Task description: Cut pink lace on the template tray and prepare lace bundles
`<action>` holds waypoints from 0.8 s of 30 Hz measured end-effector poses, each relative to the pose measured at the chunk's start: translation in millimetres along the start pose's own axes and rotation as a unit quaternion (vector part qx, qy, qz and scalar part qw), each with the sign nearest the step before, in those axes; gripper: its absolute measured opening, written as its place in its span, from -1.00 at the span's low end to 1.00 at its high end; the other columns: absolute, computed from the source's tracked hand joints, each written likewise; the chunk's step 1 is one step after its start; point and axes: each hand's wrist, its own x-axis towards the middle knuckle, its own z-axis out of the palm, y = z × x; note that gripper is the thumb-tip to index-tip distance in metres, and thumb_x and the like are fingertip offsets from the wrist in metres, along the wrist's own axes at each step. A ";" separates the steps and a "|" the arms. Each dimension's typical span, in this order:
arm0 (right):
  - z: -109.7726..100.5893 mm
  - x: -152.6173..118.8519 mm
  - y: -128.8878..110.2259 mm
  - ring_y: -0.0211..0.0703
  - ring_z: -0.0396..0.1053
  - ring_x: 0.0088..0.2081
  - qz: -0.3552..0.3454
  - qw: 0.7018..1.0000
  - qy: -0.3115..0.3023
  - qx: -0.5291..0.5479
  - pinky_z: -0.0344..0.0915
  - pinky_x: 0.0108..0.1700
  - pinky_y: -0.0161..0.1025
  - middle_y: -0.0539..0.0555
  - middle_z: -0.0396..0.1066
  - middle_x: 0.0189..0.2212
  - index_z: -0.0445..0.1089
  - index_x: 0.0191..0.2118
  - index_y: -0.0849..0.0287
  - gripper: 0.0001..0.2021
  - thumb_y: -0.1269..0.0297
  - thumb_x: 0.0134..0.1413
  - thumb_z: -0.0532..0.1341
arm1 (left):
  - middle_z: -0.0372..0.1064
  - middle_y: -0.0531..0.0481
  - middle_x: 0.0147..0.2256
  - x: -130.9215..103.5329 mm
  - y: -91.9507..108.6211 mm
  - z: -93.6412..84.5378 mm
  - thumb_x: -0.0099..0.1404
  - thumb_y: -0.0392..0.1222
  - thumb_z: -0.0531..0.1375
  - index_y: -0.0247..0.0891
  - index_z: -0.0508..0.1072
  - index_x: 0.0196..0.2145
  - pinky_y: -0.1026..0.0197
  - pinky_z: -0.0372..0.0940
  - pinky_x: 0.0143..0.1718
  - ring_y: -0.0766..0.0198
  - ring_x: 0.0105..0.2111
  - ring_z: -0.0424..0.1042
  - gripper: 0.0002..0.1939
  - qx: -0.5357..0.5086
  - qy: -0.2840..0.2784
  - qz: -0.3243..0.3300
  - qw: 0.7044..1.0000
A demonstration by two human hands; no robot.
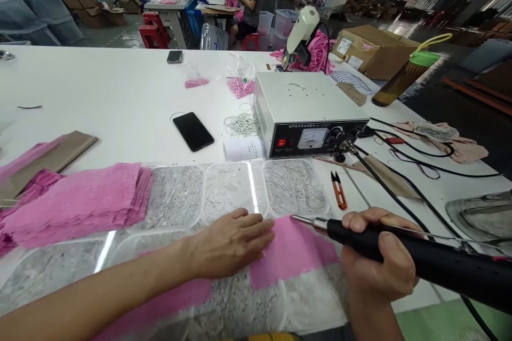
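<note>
A pink cloth piece (294, 256) lies on the clear patterned mat (176, 192). My left hand (236, 242) rests flat on its left edge, fingers stretched out side by side and pointing right. My right hand (378, 256) is wrapped round a black handheld tool (432, 264) with a metal tip, which touches or hovers just over the cloth's top edge. Another pink piece (172, 298) lies partly under my left forearm. At the left sits a stack of pink cloth pieces (80, 202).
A white control box (312, 96) with cables stands behind the mat. Around it are orange snips (338, 190), a black phone (193, 131), bagged pink bits (241, 87) and a green-capped bottle (406, 77). A seated person (250, 2) works at a machine in back.
</note>
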 end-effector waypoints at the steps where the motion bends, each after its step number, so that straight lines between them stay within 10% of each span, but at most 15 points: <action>1: 0.8 -1.0 -0.1 -0.29 0.23 -0.57 0.006 1.000 -0.005 0.003 0.28 -0.50 -0.22 -0.03 0.27 -0.48 0.28 -0.40 0.19 -0.87 0.36 -0.21 0.16 | 0.26 -0.13 0.10 -7.3 1.7 -0.8 0.42 -0.27 -0.06 -0.40 0.27 0.09 0.10 0.21 -0.09 0.15 -0.01 0.29 -0.66 -0.003 0.000 -0.006 1.000; 24: 15.0 -12.2 -1.4 -0.31 0.18 -0.57 0.046 0.998 -0.037 -0.016 0.25 -0.49 -0.25 -0.04 0.21 -0.51 0.24 -0.46 0.19 -0.89 0.34 -0.25 0.16 | 0.29 -0.15 0.08 -44.2 12.5 1.4 0.43 -0.22 -0.06 -0.37 0.30 0.06 0.09 0.17 -0.01 0.13 0.04 0.27 -0.67 -0.012 0.020 -0.052 0.998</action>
